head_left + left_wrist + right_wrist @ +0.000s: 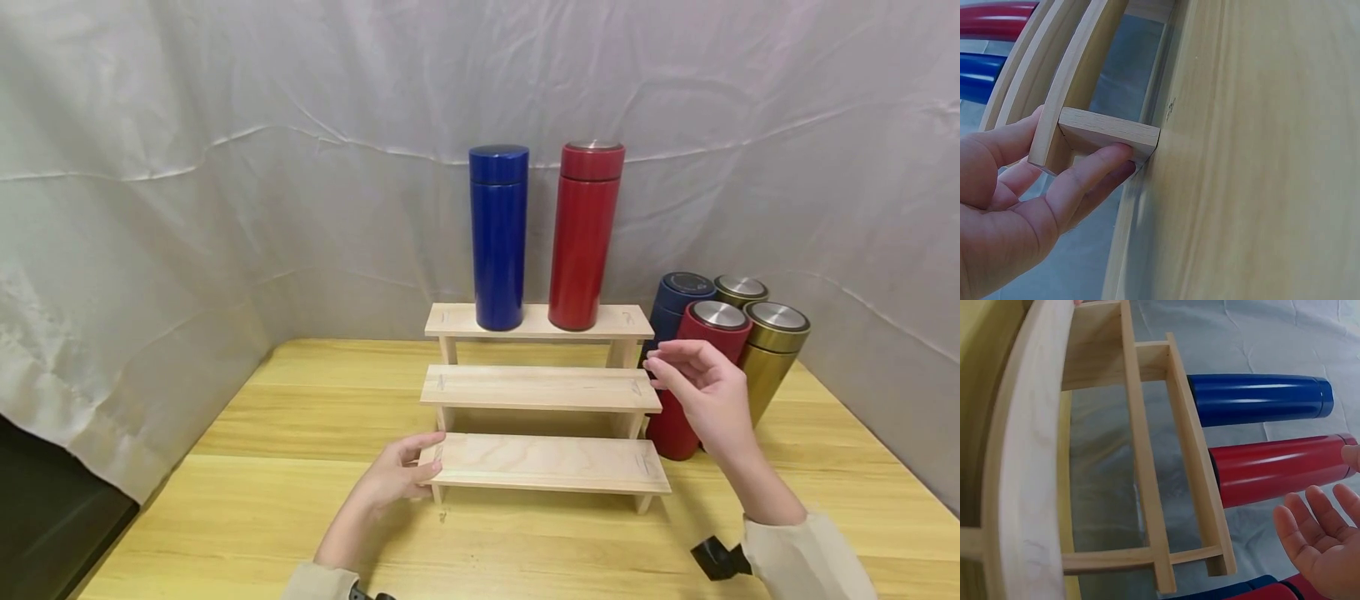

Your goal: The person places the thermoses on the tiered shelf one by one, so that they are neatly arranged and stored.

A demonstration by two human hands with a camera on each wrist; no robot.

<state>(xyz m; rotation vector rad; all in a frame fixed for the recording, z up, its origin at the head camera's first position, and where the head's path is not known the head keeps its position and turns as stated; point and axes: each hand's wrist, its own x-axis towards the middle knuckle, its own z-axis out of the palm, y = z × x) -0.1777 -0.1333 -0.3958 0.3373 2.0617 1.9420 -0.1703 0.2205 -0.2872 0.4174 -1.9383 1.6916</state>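
Observation:
A three-step wooden display rack stands on the table. My left hand grips the left end of its lowest board; in the left wrist view the fingers reach under the board beside the short leg. On the top step stand a blue thermos bottle and, to its right, a red thermos bottle, both upright. My right hand is raised off the rack's right side, fingers loosely bent with nothing between them. In the head view it overlaps another red thermos standing on the table.
Right of the rack, close behind that red thermos, stand a dark blue thermos and two gold ones, the nearer gold thermos at the right. A grey cloth hangs behind the table. A black object lies at the left edge.

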